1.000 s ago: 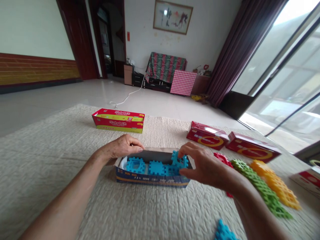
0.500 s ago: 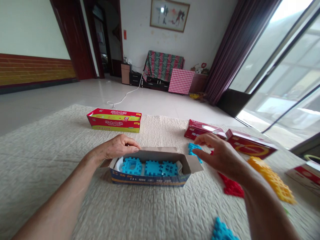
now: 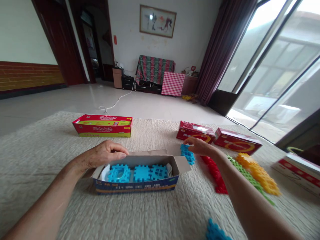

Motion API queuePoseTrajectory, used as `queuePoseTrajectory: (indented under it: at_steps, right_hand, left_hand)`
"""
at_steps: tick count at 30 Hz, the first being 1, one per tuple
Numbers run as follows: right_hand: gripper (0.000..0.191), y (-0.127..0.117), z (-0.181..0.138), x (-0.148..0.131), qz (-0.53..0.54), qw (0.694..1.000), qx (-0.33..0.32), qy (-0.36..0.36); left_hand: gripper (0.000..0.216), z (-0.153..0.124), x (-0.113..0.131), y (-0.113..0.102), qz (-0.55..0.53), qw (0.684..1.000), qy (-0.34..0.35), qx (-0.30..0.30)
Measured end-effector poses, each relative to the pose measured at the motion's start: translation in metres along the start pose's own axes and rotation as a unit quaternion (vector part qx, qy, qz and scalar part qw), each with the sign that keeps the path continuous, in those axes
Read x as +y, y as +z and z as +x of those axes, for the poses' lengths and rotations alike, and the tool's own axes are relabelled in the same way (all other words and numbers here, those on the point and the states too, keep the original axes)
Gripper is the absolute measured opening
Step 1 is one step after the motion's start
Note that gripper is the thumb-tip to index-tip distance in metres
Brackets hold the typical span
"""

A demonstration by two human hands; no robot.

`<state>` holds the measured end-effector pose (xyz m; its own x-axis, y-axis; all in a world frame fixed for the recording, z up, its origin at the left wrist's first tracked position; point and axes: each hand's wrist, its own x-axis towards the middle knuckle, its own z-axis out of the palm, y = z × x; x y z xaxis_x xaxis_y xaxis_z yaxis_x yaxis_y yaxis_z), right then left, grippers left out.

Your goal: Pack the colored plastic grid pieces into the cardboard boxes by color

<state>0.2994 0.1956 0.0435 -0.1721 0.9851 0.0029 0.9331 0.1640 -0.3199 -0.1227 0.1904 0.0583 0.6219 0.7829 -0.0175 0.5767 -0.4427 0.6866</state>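
In the head view, the left hand (image 3: 106,155) curls its fingers at the open cardboard box (image 3: 137,188)'s back rim; blue interlocking blocks (image 3: 142,173) lie inside. The right hand (image 3: 202,147) reaches blue lattice pieces (image 3: 188,156) on the quilted mat (image 3: 125,216). Whether either hand's fingers clamp, I cannot tell.

One head-worn view, forward and downward

Three tiles (image 3: 142,174) are lying in the carton (image 3: 135,189); a box (image 3: 105,132) is standing behind-left of it, tile rows (image 3: 214,175) lying right.
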Motion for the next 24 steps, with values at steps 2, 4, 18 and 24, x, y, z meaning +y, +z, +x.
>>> queuePoseTrajectory:
  at_steps: [2,4,18,24]
  right_hand:
    - [0.038,0.001,0.008,0.001,-0.001,1.0,-0.016,-0.001]
    - [0.036,0.001,0.013,0.001,-0.002,0.999,-0.033,-0.001]
    - [0.027,-0.009,0.009,0.007,-0.024,0.999,-0.021,-0.013]
    - [0.022,-0.033,-0.028,-0.045,0.013,0.992,0.094,-0.079]
  left_hand:
    - [0.027,0.0,0.0,0.0,-0.002,1.0,-0.001,-0.002]
    - [0.027,0.0,-0.001,0.0,-0.007,1.0,-0.009,0.0]
    - [0.027,0.0,-0.001,0.001,-0.018,1.0,-0.002,0.006]
    - [0.028,-0.002,0.004,-0.002,-0.029,1.0,0.003,-0.002]
